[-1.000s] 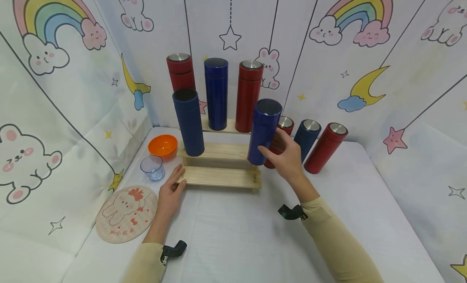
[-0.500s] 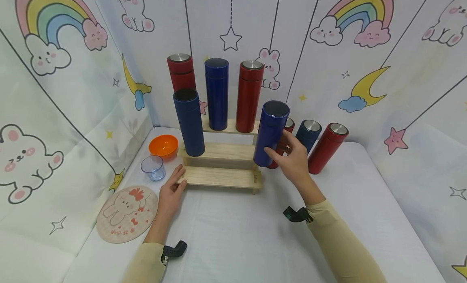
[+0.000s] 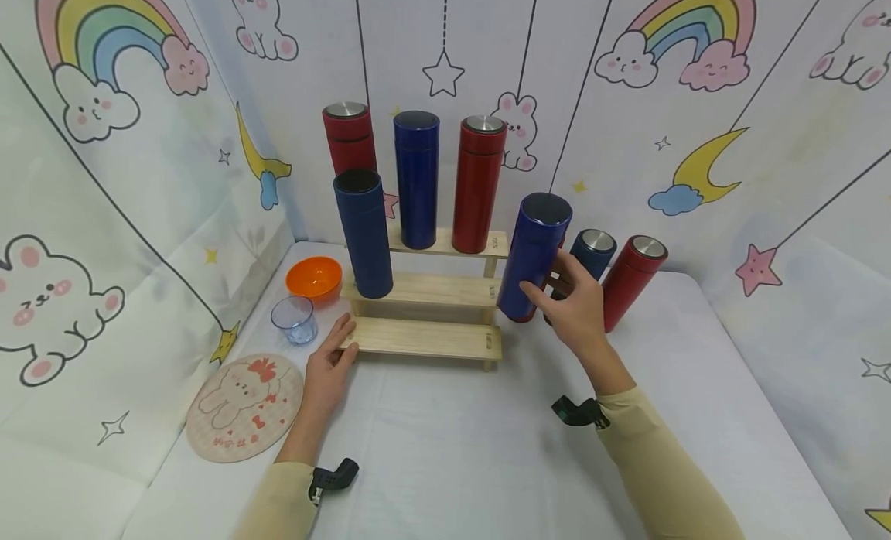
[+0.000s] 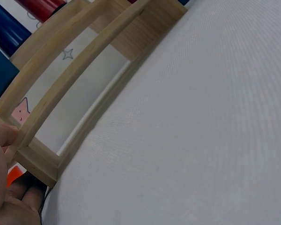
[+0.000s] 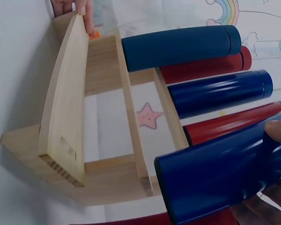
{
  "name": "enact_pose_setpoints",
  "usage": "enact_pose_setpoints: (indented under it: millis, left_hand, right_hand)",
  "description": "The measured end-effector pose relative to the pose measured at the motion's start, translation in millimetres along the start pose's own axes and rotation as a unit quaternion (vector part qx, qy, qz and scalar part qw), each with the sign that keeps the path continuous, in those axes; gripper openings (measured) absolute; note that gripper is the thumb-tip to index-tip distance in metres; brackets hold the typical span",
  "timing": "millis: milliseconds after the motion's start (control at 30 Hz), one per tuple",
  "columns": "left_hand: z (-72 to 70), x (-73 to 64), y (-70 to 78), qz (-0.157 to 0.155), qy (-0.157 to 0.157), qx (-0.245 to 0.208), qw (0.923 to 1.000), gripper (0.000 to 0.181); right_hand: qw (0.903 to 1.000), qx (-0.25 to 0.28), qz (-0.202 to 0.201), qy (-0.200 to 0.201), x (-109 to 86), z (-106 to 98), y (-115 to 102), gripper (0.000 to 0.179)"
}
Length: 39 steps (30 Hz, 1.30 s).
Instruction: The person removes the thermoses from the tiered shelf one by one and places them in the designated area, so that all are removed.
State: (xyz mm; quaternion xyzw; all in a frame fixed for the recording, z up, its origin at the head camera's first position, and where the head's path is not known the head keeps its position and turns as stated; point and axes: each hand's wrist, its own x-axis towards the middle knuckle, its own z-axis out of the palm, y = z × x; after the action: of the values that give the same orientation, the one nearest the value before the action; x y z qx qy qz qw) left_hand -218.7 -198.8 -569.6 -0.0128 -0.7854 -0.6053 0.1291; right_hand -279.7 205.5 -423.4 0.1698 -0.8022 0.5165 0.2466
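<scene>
My right hand [image 3: 581, 304] grips a glossy blue thermos [image 3: 532, 254] low on its body. The thermos is held in the air, tilted, just right of the three-step wooden rack [image 3: 425, 337]; its bottom faces the rack in the right wrist view. With thumb and fingers, my left hand [image 3: 327, 368] holds the left end of the lowest step. On the middle step's left end stands a matte blue thermos [image 3: 365, 238]. Along the top step stand a red thermos [image 3: 350, 141], a blue thermos [image 3: 417, 180] and another red thermos [image 3: 479, 188].
Right of the rack, a dark blue thermos [image 3: 592, 250] and a red thermos [image 3: 632, 281] stand on the white table [image 3: 452, 447]; one more red thermos is mostly hidden behind the held one. An orange bowl [image 3: 313, 278], a clear glass [image 3: 295, 321] and a round mat [image 3: 244, 408] lie left.
My right hand has carried the glossy blue thermos rightward, away from over the middle step's right end, and it now hides the red thermos behind. My left hand stays on the rack.
</scene>
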Motion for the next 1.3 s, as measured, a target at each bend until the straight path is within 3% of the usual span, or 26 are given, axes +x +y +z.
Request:
enact_pose_setpoints:
  millis: [467,733,1300]
  left_hand:
    - [0.5,0.5,2.2,-0.005,-0.005,-0.002,1.0,0.049]
    - [1.4,1.0,1.1,0.009,-0.005,-0.014,0.9999,0.048]
    - [0.5,0.8,0.8,-0.003,-0.002,0.001,1.0,0.049]
  right_hand:
    - [0.9999,-0.004,0.005,0.01,-10.4,-10.0,4.9,0.063]
    - [0.9997,-0.011,0.014,0.014,-13.9,-12.6,8.0,0.062]
    - [0.9988,-0.01,0.046,0.01,-25.9,-18.9,17.5,0.064]
